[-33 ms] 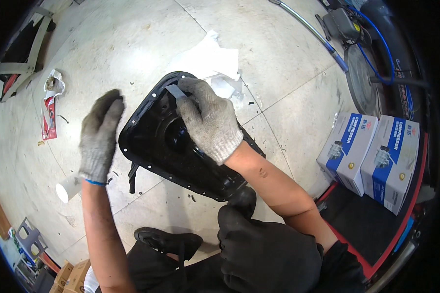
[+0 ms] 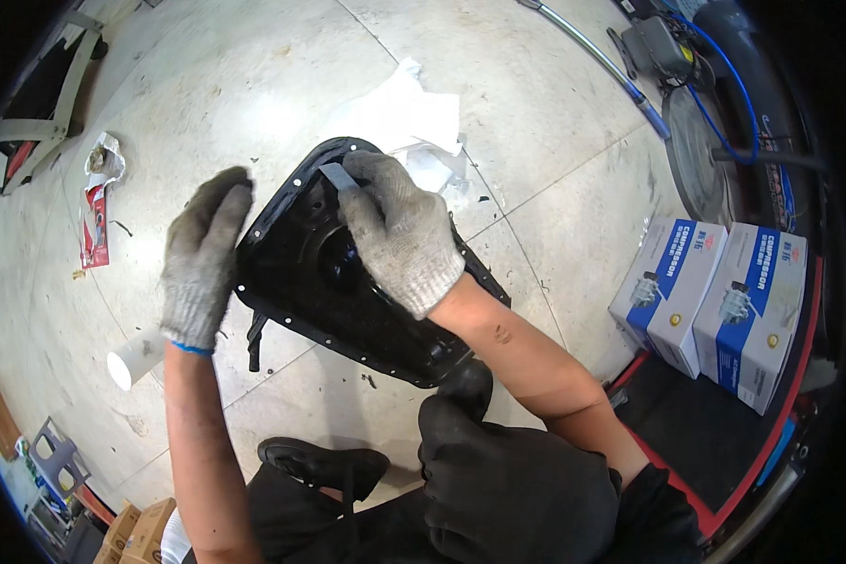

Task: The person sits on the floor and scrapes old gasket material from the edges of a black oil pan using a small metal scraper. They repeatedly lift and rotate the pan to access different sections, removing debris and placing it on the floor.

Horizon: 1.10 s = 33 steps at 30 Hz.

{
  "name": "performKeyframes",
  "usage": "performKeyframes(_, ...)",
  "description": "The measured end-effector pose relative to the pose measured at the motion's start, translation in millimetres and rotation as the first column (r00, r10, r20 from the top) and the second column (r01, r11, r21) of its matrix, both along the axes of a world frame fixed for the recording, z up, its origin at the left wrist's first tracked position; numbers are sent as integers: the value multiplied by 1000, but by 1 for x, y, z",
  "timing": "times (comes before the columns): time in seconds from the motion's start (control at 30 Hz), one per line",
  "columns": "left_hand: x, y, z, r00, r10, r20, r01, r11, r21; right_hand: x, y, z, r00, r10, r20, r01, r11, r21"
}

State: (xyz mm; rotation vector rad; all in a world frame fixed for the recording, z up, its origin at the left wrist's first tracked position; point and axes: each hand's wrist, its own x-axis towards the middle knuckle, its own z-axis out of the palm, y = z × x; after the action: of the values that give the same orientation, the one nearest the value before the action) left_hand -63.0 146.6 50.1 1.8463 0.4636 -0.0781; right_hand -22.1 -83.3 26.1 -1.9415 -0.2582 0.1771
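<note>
- Head view: a black metal pan (image 2: 301, 287), hollow side up and with holes along its flanged rim, sits over the pale tiled floor (image 2: 526, 85), between the two hands and in front of the person.
- Head view, right hand (image 2: 399, 233): in a greyish knit glove, it is over the upper right part of the pan, hiding a stretch of the right rim. Its fingers are curled around a flat metal blade (image 2: 337, 176), gripping it.
- The blade's free end points up and to the left, near the pan's far rim; whether it touches the metal I cannot tell.
- Head view, left hand (image 2: 203, 261): gloved too, with a blue band at the cuff, it is at the pan's left corner and covers a bit of the rim. The fingers are extended and nothing shows in their grasp; whether they touch the rim is unclear.
- A short black tube (image 2: 255, 346) sticks out below the pan's left side, just right of the left wrist.
- White sheets (image 2: 423, 117) lie beyond the pan's far end, past the right hand.
- A white cylinder (image 2: 133, 365) lies left of the left wrist.
- A black shoe (image 2: 467, 387) is just beside the pan's near right corner, under the right forearm.
</note>
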Motion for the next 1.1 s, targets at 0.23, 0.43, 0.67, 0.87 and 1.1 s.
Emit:
performKeyframes(0.23,21,-39,10,995,40,-88,-40,999,-1,-18,31,-2,978,-72,-196,101,984,144)
performKeyframes(0.43,30,-44,3,988,50,-144,-52,999,-13,-31,48,-23,976,-186,-115,209,947,243)
performKeyframes(0.67,29,-35,3,985,54,-167,-73,991,-115,-28,54,-24,970,-51,-239,138,920,366)
performKeyframes(0.87,-1,13,-3,927,371,-54,-374,925,-71,-40,34,-40,997,-62,-38,72,929,364)
performKeyframes(1.1,-55,80,-32,823,541,-174,-549,836,-4,-14,38,-43,986,-168,14,160,956,246)
